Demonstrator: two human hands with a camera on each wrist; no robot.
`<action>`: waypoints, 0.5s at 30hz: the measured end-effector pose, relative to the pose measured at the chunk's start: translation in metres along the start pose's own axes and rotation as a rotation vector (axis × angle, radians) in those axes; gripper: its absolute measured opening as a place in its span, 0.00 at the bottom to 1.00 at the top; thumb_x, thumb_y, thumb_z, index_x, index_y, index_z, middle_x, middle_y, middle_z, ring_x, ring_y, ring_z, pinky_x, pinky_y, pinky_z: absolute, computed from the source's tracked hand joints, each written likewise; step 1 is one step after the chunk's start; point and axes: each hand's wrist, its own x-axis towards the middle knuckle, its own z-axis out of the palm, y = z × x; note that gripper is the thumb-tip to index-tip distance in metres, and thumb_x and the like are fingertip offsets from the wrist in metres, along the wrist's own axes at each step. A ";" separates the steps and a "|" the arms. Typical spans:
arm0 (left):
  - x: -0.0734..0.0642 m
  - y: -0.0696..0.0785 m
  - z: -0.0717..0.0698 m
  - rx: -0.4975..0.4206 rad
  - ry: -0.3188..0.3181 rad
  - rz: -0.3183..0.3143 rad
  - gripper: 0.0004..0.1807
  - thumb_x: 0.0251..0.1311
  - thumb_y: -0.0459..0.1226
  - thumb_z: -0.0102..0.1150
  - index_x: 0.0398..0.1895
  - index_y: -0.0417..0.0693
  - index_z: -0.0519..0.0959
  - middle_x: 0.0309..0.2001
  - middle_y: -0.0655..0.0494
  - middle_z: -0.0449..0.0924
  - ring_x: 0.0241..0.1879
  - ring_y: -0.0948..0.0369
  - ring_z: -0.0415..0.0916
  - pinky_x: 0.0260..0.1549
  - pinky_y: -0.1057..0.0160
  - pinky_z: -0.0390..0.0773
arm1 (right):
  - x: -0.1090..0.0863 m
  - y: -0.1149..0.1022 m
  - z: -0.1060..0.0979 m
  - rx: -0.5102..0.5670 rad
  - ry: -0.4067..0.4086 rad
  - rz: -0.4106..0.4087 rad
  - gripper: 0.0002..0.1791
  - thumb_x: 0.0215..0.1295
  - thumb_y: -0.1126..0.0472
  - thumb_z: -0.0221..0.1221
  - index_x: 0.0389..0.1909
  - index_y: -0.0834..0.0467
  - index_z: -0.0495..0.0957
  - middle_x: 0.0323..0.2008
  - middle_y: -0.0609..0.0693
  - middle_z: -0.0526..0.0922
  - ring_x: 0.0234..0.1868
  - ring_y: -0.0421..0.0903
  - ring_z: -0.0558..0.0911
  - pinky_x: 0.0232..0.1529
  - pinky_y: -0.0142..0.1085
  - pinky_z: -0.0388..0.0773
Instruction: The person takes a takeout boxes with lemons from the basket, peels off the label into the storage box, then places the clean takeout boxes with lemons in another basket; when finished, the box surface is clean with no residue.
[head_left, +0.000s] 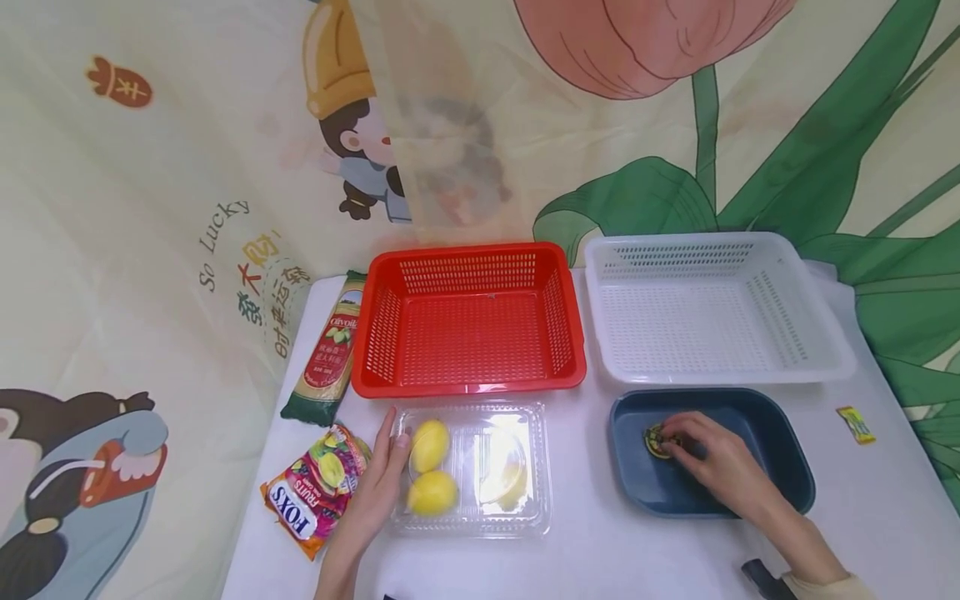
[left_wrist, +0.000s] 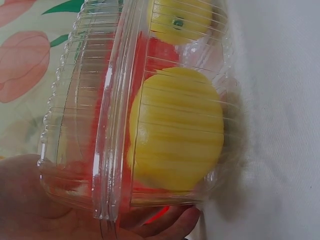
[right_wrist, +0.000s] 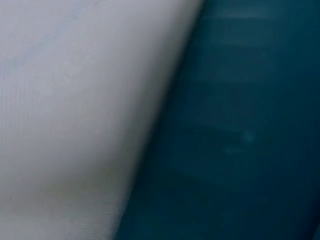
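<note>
My left hand (head_left: 378,479) rests along the left side of a clear plastic clamshell box (head_left: 471,527), its fingers fairly straight against the wall and the thumb at the lid's edge. Through the plastic show two lemons (head_left: 432,492) on the left; a paler yellow shape lies under glare on the right. In the left wrist view a lemon (left_wrist: 177,127) sits close behind the ribbed wall. Over a dark blue tray (head_left: 795,467), my right hand (head_left: 712,458) pinches a small round dark-and-yellow piece (head_left: 657,442). The right wrist view shows only tray and white cloth.
A red basket (head_left: 468,389) and a white basket (head_left: 727,375) stand behind. On the left lie a green-and-red pasta packet (head_left: 330,358) and a Fox's fruit candy bag (head_left: 318,487). Right of the tray is a small yellow-green sachet (head_left: 856,425).
</note>
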 end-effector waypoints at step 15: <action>-0.002 0.001 0.000 -0.004 -0.003 0.041 0.38 0.78 0.60 0.34 0.83 0.65 0.36 0.84 0.54 0.35 0.82 0.43 0.33 0.73 0.32 0.44 | 0.002 -0.004 0.007 -0.098 -0.014 -0.048 0.20 0.41 0.71 0.78 0.35 0.51 0.84 0.40 0.43 0.85 0.39 0.43 0.86 0.39 0.34 0.85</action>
